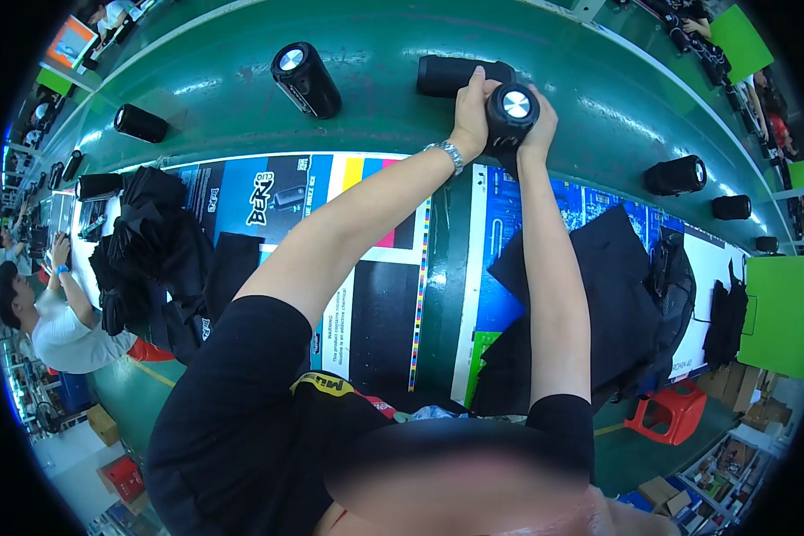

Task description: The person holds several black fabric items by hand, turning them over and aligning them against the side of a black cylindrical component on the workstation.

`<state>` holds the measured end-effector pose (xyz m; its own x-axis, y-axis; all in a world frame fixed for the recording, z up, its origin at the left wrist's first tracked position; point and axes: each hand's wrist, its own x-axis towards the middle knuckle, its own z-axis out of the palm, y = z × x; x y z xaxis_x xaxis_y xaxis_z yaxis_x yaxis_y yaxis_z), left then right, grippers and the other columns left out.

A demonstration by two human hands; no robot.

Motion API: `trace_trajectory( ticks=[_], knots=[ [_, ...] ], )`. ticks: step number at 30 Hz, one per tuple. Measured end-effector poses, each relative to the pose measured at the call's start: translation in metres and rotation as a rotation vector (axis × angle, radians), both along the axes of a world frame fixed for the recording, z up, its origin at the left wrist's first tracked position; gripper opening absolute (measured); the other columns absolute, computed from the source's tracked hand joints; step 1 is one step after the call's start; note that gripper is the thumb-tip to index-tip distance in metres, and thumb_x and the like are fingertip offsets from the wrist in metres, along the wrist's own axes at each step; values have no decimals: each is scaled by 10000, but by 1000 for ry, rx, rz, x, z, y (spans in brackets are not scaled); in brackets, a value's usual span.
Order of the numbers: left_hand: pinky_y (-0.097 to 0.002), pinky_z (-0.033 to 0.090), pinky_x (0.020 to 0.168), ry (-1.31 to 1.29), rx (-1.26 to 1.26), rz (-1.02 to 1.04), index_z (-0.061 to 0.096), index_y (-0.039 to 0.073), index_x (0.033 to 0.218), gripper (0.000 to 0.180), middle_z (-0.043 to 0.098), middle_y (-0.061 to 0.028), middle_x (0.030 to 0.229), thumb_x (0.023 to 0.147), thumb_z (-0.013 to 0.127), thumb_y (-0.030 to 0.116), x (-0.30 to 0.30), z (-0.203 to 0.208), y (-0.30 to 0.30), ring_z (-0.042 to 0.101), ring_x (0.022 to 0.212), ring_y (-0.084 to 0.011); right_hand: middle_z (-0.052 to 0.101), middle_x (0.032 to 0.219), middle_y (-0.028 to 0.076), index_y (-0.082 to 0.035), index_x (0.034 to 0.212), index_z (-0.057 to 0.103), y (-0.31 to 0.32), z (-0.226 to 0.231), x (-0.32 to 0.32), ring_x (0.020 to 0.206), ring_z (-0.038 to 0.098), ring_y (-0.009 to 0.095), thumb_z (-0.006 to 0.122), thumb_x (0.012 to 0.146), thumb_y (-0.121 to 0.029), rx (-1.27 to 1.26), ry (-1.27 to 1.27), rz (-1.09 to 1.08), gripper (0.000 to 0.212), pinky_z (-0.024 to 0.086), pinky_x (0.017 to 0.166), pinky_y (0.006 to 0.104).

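Over the far part of the green bench, my left hand [471, 118] and my right hand [539, 134] are closed on either side of a black cylindrical speaker [506, 127]. Its round end with a silver disc faces up toward me. Just behind my left hand, a second black speaker [447, 75] lies on its side on the green surface. To the left, another black speaker [311, 87] shows a similar silver disc at its top. My fingertips on the far side of the held speaker are partly hidden.
Black cloth pouches [156, 237] are heaped at left, with dark fabric [590, 286] at right. Printed sheets [286, 201] cover the near bench. More speakers [674, 176] lie along the green strip [590, 98]. A co-worker [71, 330] sits at left; a red stool [674, 413] stands lower right.
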<state>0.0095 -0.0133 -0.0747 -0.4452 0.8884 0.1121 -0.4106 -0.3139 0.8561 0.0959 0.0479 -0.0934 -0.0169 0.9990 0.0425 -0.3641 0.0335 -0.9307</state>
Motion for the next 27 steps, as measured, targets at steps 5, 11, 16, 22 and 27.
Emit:
trace_trajectory(
  ticks=[5, 11, 16, 22, 27],
  knots=[
    [-335, 451, 679, 276, -213, 272, 662, -62, 783, 623, 658, -124, 711, 970, 363, 452, 2, 7, 2, 606, 698, -199, 672, 814, 75, 66, 887, 678, 13, -6, 9, 725, 584, 122, 623, 880, -209, 34, -19, -76, 280, 467, 666, 264],
    [-299, 454, 891, 375, -109, -59, 572, -21, 1169, 402, 665, -119, 1025, 1008, 396, 302, -26, 30, -108, 616, 979, -172, 588, 678, 36, -18, 720, 555, -18, 37, 108, 606, 496, 121, 527, 955, -288, 178, -305, -783, 359, 408, 593, 295],
    [-274, 439, 855, 295, -261, 80, 579, -8, 1153, 386, 661, -82, 1019, 1010, 404, 305, -88, 36, -220, 606, 976, -144, 551, 710, 16, -55, 812, 549, -118, 146, 60, 641, 495, 79, 501, 960, -237, 264, 14, -501, 240, 349, 506, 222],
    [-237, 457, 812, 335, -219, -26, 548, -6, 1213, 340, 641, -54, 1036, 966, 535, 227, -78, 23, -274, 586, 932, -90, 598, 866, 18, -36, 908, 594, -249, 69, -69, 755, 525, 102, 534, 947, -145, 72, -193, 221, 131, 429, 734, 269],
    [-183, 435, 721, 231, -158, 34, 595, -19, 1110, 227, 621, -2, 877, 934, 575, 124, -84, -2, -282, 548, 799, -35, 596, 1051, 76, -6, 1043, 592, -268, 20, -94, 1024, 528, 157, 532, 957, -196, 57, 15, 318, 217, 381, 918, 278]
  ],
)
